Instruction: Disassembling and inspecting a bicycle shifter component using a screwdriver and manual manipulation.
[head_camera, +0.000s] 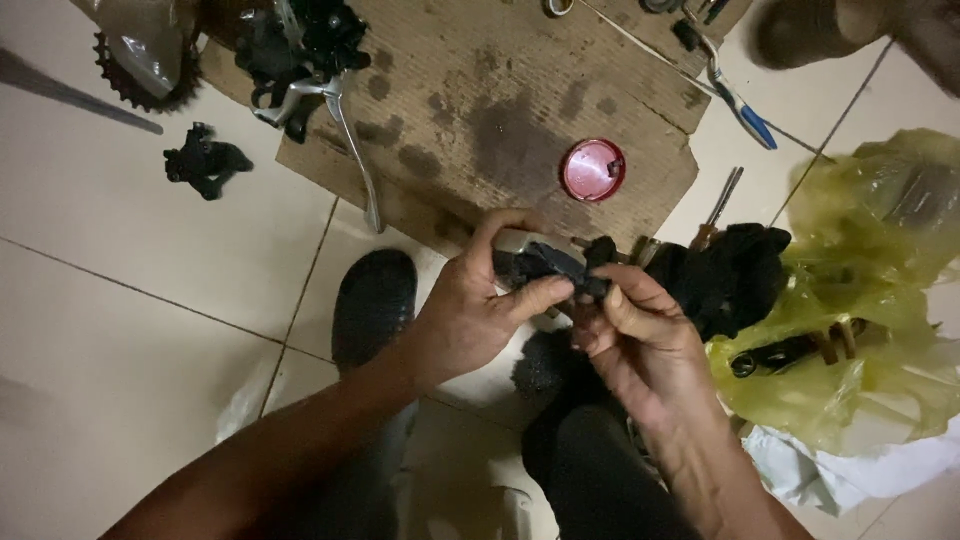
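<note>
Right now both hands meet at the centre of the view on one small black part (560, 268), grimy and hard to make out in detail. The left hand (470, 315) grips it with the thumb pressed along its near side and the forefinger curled over the top; the right hand (640, 335) pinches its right end between thumb and fingertips. By the look of it, the part is mid-handling: held off the floor, not yet set down or fitted to anything.

Outward from the hands, at twelve o'clock, a round red lid (593, 170) sits on stained cardboard (500, 90). At eleven o'clock lies a silver brake lever (350, 140) with a black assembly, and a toothed chainring (125, 80) beyond. At nine o'clock another black piece (205, 160) rests alone on the tiles. At three o'clock a dark rag (730, 275) lies against a yellow plastic bag (870, 300).
</note>
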